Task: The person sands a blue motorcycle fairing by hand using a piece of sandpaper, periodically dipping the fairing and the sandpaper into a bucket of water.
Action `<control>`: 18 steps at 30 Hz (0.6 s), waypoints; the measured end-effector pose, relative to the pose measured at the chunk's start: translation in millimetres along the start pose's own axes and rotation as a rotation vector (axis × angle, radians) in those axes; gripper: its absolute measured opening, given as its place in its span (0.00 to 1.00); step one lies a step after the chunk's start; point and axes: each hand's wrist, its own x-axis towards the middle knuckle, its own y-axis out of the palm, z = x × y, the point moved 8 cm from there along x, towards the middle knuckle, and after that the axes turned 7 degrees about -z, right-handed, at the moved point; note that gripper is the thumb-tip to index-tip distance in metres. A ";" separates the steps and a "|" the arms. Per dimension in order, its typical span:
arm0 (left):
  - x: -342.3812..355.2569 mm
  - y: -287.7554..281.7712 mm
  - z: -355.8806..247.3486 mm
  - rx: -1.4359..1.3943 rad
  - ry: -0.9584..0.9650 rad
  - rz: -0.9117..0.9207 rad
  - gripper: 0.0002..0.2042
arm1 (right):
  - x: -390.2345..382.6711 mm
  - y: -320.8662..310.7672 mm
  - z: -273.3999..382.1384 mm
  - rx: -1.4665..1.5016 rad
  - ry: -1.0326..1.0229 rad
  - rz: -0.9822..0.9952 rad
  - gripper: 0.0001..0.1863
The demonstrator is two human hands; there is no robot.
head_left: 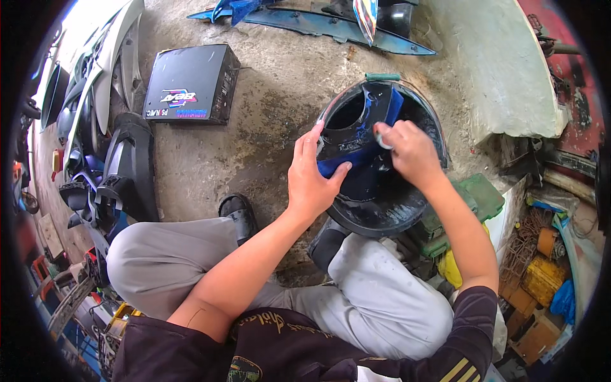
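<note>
A black and blue plastic panel (pixel 363 181) lies tilted inside a round black tub (pixel 388 219), with whitish wet smears on both. My left hand (pixel 312 169) grips the panel's left edge, thumb over its blue strip and fingers at the tub's rim. My right hand (pixel 410 153) is closed on a small whitish item (pixel 384 141), pressed to the panel; what exactly the item is I cannot tell. A green piece (pixel 382 77) sits on the tub's far rim.
A black box (pixel 188 83) rests on the concrete floor (pixel 267 127). Motorbike panels pile at left (pixel 130 172), with blue ones (pixel 305 25) beyond the tub. A pale panel (pixel 484 76), green case (pixel 474 197) and cluttered parts (pixel 544 280) are at right.
</note>
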 end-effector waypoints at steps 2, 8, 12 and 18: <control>1.0 -0.7 1.3 0.005 -0.001 0.006 0.45 | -3.9 9.1 16.8 0.147 -0.037 0.005 0.21; 0.1 0.0 1.9 -0.008 -0.008 -0.001 0.45 | 0.7 1.5 -1.1 0.086 0.066 -0.050 0.20; 1.4 -1.4 2.5 -0.007 -0.015 0.005 0.45 | -7.6 9.8 25.2 0.226 0.095 -0.036 0.22; -0.1 -0.1 3.7 -0.008 -0.019 0.002 0.45 | -13.1 10.5 24.6 0.204 0.136 -0.056 0.19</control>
